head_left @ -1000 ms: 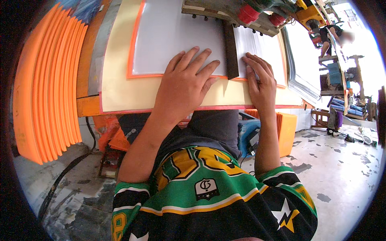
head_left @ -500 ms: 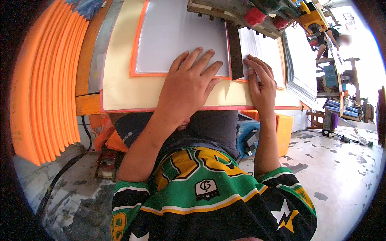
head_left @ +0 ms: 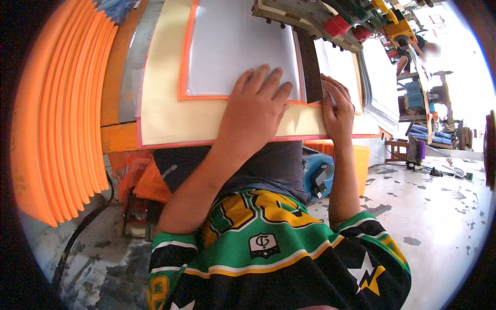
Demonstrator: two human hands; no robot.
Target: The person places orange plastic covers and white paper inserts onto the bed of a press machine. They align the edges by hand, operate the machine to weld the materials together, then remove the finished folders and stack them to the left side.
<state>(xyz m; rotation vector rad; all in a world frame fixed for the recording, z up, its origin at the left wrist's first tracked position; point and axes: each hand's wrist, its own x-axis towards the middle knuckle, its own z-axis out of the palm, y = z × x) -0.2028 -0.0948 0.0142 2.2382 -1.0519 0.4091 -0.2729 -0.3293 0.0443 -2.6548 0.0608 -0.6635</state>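
Observation:
An orange-edged folder (head_left: pixel 183 77) lies spread on a cream board (head_left: pixel 170 121), with stacks of clear plastic sheets (head_left: pixel 237 44) on both sides of a dark flat strip (head_left: pixel 311 70). My left hand (head_left: pixel 256 103) rests palm down across the lower edge of the left stack, fingers stretched and slightly apart. Just right of the strip, my right hand (head_left: pixel 339 106) has its fingers bent and its thumb close to them, at the lower edge of the right-hand sheets (head_left: pixel 336 61). What lies under its fingertips is partly hidden. The strip's far end disappears under a machine head (head_left: pixel 294 18).
Tall orange folders (head_left: pixel 67 113) stand packed at the left. Red knobs (head_left: pixel 338 26) top the machine. More clear sheets (head_left: pixel 380 88) pile up at the right. Below the table are a blue container (head_left: pixel 316 175) and a black cable (head_left: pixel 77 232). Another person (head_left: pixel 405 57) is far right.
The view has shifted slightly, so the table and folder appear a little further right. Both hands keep nearly the same places on the sheets.

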